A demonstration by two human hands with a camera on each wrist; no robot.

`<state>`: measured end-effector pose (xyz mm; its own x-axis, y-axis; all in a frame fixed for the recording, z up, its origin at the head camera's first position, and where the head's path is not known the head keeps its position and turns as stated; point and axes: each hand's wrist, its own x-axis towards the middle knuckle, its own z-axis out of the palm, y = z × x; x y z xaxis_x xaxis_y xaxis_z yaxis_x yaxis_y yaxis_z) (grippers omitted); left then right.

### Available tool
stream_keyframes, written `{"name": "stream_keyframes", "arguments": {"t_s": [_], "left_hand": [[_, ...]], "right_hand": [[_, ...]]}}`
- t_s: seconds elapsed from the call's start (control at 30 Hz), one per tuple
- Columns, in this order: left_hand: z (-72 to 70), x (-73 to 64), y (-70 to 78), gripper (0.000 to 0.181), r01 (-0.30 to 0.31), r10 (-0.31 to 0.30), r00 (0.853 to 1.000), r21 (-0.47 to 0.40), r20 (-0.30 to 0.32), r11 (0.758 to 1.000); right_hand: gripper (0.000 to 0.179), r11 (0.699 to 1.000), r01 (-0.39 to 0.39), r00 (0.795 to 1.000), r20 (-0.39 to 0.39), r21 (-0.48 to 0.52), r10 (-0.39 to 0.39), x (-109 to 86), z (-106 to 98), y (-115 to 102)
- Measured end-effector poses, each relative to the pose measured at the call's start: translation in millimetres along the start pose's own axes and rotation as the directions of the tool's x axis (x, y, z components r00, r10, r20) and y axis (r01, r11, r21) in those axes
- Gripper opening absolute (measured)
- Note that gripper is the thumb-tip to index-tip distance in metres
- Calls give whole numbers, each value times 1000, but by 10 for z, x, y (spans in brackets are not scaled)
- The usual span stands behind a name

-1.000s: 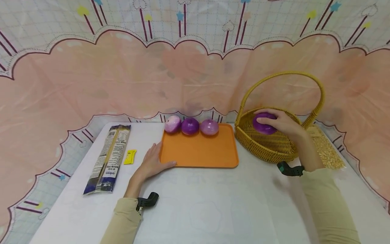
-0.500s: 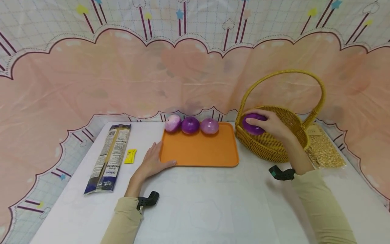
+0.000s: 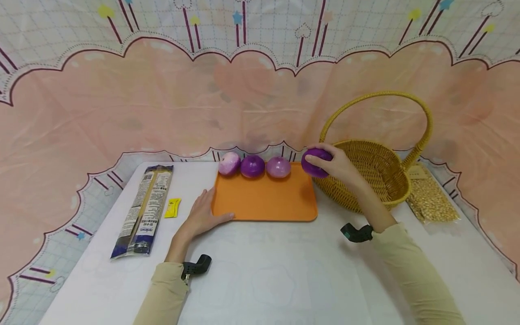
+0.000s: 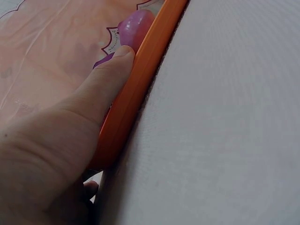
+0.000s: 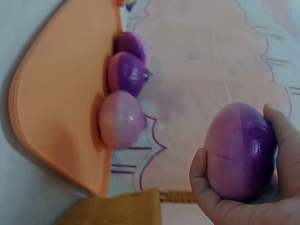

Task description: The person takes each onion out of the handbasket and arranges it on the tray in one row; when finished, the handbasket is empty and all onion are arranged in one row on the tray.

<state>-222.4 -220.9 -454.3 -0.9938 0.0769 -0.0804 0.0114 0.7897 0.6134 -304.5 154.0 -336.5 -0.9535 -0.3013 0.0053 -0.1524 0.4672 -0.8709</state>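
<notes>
My right hand (image 3: 335,164) holds a purple onion (image 5: 241,152), fingers and thumb curled round its sides. It hangs over the back right corner of an orange tray (image 3: 264,201), beside the basket's left rim. Three more onions stand in a row along the tray's back edge: a pale pink-and-white onion (image 3: 229,163), a dark purple onion (image 3: 253,166) and a light purple onion (image 3: 278,167). My left hand (image 3: 203,214) rests at the tray's front left corner, fingers straight along the left side. Its thumb (image 4: 101,86) lies over the front rim.
A wicker basket (image 3: 325,187) with a tall handle stands right of the tray. Behind it on the right lies a clear bag of yellow kernels (image 3: 432,198). On the left are a long printed packet (image 3: 144,210) and a small yellow packet (image 3: 172,207). A patterned cloth (image 3: 260,99) hangs behind.
My right hand has carried the onion leftward, out of the basket and across its rim to the tray's back right corner. My left hand has stayed on the tray.
</notes>
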Motion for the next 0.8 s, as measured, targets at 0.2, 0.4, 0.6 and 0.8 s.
{"name": "stream_keyframes", "arguments": {"t_s": [0.2, 0.4, 0.6, 0.8], "left_hand": [[-3, -8, 8, 113, 0, 0, 1000, 3, 0, 1000], [1, -12, 4, 113, -4, 4, 1000, 6, -6, 1000], [-1, -15, 4, 113, 0, 0, 1000, 9, -4, 1000], [-10, -21, 21, 112, 4, -4, 1000, -3, -1, 1000]], "right_hand": [[67, 1000, 8, 1000, 24, 24, -8, 114, 205, 34], [72, 996, 31, 999, 26, 80, -33, 190, 406, 50], [75, 989, 17, 1000, -28, 144, -14, 265, 548, 61], [71, 985, 13, 994, -105, 173, 5, 323, 641, 66]]}}
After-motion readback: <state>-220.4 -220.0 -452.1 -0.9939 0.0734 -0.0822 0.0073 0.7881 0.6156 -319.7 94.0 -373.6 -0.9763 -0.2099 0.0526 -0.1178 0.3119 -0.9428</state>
